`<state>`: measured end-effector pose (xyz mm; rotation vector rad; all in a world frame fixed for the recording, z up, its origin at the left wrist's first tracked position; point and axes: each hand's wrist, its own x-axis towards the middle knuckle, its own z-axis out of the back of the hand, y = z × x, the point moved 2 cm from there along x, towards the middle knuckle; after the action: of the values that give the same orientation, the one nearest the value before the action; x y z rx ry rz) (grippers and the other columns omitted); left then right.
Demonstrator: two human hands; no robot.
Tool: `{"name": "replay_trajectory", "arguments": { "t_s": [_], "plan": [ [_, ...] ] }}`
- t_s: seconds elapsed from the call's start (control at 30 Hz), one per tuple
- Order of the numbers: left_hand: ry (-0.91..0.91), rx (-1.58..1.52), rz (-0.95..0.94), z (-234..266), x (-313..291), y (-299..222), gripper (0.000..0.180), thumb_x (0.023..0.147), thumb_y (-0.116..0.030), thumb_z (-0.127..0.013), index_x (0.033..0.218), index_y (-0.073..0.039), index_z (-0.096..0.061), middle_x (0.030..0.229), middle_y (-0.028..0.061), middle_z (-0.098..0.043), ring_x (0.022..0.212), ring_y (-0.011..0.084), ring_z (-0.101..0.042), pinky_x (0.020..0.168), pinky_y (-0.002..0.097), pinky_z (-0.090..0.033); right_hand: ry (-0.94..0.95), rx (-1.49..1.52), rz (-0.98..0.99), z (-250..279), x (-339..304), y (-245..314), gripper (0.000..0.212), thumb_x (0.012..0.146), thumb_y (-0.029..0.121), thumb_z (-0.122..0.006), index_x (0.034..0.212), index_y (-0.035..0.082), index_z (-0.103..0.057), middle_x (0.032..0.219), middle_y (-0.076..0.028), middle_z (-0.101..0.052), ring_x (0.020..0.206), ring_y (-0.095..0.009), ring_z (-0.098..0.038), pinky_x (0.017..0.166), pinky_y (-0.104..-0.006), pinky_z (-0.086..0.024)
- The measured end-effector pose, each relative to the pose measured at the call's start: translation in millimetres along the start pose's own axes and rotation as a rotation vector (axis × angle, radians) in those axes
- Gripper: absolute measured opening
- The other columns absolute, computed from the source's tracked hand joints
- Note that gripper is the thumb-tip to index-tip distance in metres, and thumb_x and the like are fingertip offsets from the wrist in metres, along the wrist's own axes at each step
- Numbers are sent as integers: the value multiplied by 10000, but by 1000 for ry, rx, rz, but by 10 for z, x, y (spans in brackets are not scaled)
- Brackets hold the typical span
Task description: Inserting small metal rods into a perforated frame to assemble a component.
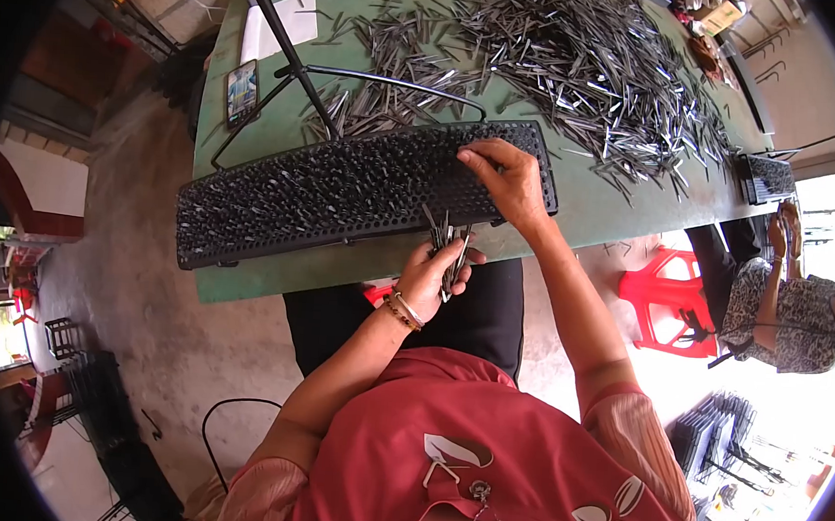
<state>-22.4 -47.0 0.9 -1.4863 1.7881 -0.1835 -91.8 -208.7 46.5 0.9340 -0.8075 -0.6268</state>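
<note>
A long black perforated rack (345, 183) lies along the near edge of the green table, many of its holes filled with thin dark pieces standing up. My left hand (428, 279) is closed around a bundle of thin dark metal strips (449, 253), just in front of the rack's near edge. Over the right part of the rack, where bare holes show, my right hand (508, 178) has thumb and fingertips pinched together at the surface. Whatever is between those fingertips is too small to make out.
A big heap of loose strips (595, 70) covers the far right of the green table (271, 284). A metal stand (300, 70) rises behind the rack, near a phone (241, 91) and white paper (281, 26). To the right are a red stool (668, 299) and another person (787, 311).
</note>
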Motion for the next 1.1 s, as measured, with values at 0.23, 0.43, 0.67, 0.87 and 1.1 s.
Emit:
{"name": "replay_trajectory", "arguments": {
  "t_s": [0.23, 0.43, 0.67, 0.87, 1.1],
  "plan": [
    [8, -13, 5, 22, 20, 21, 250, 928, -232, -534, 1106, -59, -568, 891, 95, -643, 641, 83, -529, 484, 208, -387, -122, 31, -68, -142, -103, -114, 159, 812, 106, -687, 929, -1, -676, 816, -52, -647, 646, -92, -555, 581, -226, -446],
    [5, 4, 0, 26, 3, 18, 230, 931, -230, -527, 1086, -65, -570, 900, 102, -645, 643, 83, -536, 484, 208, -390, -31, -73, -10, -101, -105, 54, 152, 777, 70, -690, 916, 9, -682, 890, -86, -633, 726, -196, -623, 639, -277, -494],
    [29, 52, -3, 14, 5, 34, 269, 932, -270, -526, 1117, -77, -558, 900, 94, -643, 635, 64, -527, 492, 202, -412, 18, -187, 192, -88, -96, 61, 135, 754, 78, -699, 870, 12, -677, 857, -87, -597, 733, -249, -612, 645, -317, -500],
    [13, 41, -15, 18, -13, 33, 260, 930, -264, -529, 1107, -77, -568, 902, 91, -647, 640, 69, -534, 491, 208, -414, 12, -276, 167, -112, -105, 31, 120, 770, 66, -688, 879, 16, -682, 908, -79, -589, 745, -210, -607, 646, -299, -493],
    [15, 14, -3, 54, -2, 30, 255, 931, -252, -525, 1101, -68, -572, 897, 101, -649, 636, 83, -541, 486, 214, -412, 103, -271, 200, -65, -61, 7, 143, 793, 75, -658, 926, 29, -681, 934, -91, -580, 779, -227, -599, 673, -304, -486]
  ]
}}
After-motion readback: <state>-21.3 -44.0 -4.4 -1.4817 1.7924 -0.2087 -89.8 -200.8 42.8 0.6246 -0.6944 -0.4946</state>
